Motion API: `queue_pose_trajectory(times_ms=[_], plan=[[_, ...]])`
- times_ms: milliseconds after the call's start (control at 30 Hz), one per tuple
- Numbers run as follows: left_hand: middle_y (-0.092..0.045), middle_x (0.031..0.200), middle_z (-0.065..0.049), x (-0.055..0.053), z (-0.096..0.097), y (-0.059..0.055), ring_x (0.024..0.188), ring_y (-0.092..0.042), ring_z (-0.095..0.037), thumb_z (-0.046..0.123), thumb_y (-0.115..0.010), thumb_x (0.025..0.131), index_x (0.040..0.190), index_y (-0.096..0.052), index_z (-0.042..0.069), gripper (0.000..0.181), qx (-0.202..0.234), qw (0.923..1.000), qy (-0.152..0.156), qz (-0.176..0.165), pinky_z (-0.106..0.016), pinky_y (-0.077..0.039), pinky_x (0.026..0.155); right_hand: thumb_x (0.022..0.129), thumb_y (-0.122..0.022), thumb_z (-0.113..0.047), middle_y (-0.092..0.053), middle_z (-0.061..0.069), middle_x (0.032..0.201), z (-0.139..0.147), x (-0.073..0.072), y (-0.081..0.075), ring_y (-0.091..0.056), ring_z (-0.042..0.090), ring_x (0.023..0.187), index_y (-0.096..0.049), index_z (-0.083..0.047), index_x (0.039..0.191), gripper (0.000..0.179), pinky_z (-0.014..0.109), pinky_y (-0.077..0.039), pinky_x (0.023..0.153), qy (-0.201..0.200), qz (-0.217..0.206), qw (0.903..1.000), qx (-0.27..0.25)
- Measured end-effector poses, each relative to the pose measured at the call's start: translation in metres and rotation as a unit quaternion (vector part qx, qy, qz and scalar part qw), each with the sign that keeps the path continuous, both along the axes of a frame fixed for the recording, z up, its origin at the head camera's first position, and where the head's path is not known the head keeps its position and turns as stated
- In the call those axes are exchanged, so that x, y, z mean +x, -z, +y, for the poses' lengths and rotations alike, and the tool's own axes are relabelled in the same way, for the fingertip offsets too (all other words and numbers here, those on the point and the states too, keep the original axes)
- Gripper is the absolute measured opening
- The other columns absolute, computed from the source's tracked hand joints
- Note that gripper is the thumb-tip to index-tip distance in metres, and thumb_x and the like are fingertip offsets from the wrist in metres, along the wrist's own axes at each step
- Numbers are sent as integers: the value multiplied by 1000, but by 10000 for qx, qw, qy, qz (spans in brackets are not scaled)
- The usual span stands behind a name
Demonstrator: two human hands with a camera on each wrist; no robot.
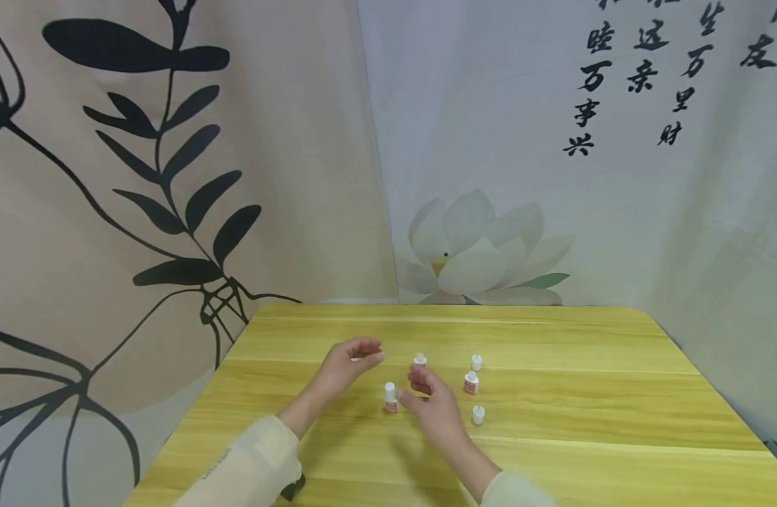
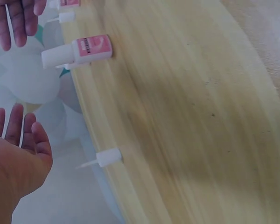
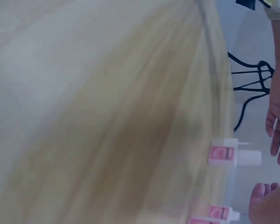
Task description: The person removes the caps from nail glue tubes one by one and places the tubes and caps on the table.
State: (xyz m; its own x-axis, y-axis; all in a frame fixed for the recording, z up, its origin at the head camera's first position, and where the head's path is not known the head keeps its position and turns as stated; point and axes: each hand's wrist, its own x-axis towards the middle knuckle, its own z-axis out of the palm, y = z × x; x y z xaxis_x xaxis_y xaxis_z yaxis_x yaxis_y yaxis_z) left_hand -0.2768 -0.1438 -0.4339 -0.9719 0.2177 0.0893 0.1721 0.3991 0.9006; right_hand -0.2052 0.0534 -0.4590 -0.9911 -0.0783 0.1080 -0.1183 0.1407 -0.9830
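My left hand [image 1: 349,362] hovers over the table, fingers loosely bent and holding nothing. My right hand [image 1: 434,408] is raised beside a small white bottle with a pink label and a tall white cap [image 1: 391,398]; whether it touches the bottle cannot be told. Behind the right fingertips stands a second bottle [image 1: 420,360], partly hidden. Further right is a third small bottle [image 1: 471,382] with a short, narrow top. A white cap [image 2: 109,157] stands near my left hand with a thin stalk pointing up; the head view hides it.
Two more white caps stand on the right, one farther back [image 1: 476,362] and one nearer [image 1: 478,415]. A dark object [image 1: 293,487] shows by the left sleeve. The wooden table [image 1: 585,401] ends at a printed curtain [image 1: 312,176] behind.
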Motion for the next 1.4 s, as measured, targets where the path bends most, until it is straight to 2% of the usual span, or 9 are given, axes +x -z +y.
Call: queue_pose_trajectory(times_ms=[333, 533, 700, 967, 1167, 1400], plan=[[-68, 116, -1, 2, -2, 15, 110, -60, -23, 31, -69, 94, 122, -66, 12, 34, -3, 9993, 339, -166, -47, -48, 95, 88, -76, -29, -50, 24, 140, -13, 4, 22, -48, 40, 126, -43, 5, 143, 72, 50, -47, 98, 138, -370, 9991, 136], [-67, 117, -2, 4, -4, 25, 110, -60, -24, 32, -70, 93, 122, -66, 11, 36, -27, 9982, 505, -312, -47, -50, 93, 88, -76, -25, -50, 27, 138, -18, 4, 32, -49, 43, 125, -42, 8, 141, 71, 52, -45, 100, 268, -414, 9987, 116], [-66, 118, -3, 7, -5, 31, 114, -57, -26, 33, -71, 93, 124, -65, 10, 40, 3, 9972, 607, -442, -49, -48, 95, 89, -75, -20, -52, 27, 135, -23, 3, 39, -50, 43, 123, -44, 10, 139, 66, 53, -44, 101, 307, -472, 9984, 35], [-64, 120, -6, 9, -4, 37, 113, -56, -27, 29, -72, 92, 128, -62, 4, 45, 128, 9951, 815, -536, -48, -49, 93, 85, -78, -15, -62, 21, 122, -31, -6, 48, -59, 37, 113, -55, 7, 129, 55, 48, -49, 96, 830, -452, 9951, 301], [-64, 121, -6, 8, -4, 41, 114, -55, -28, 27, -73, 92, 129, -61, 2, 46, 122, 9935, 952, -612, -45, -51, 90, 85, -78, -13, -64, 19, 117, -32, -11, 47, -60, 33, 107, -57, 7, 125, 49, 46, -51, 93, 902, -450, 9946, 258], [-65, 116, -7, 6, -4, 45, 111, -57, -29, 22, -73, 92, 127, -62, -1, 43, 222, 9926, 975, -684, -47, -52, 90, 85, -78, -13, -67, 14, 110, -32, -14, 48, -62, 31, 101, -62, 5, 118, 41, 45, -52, 89, 918, -298, 9945, 407]])
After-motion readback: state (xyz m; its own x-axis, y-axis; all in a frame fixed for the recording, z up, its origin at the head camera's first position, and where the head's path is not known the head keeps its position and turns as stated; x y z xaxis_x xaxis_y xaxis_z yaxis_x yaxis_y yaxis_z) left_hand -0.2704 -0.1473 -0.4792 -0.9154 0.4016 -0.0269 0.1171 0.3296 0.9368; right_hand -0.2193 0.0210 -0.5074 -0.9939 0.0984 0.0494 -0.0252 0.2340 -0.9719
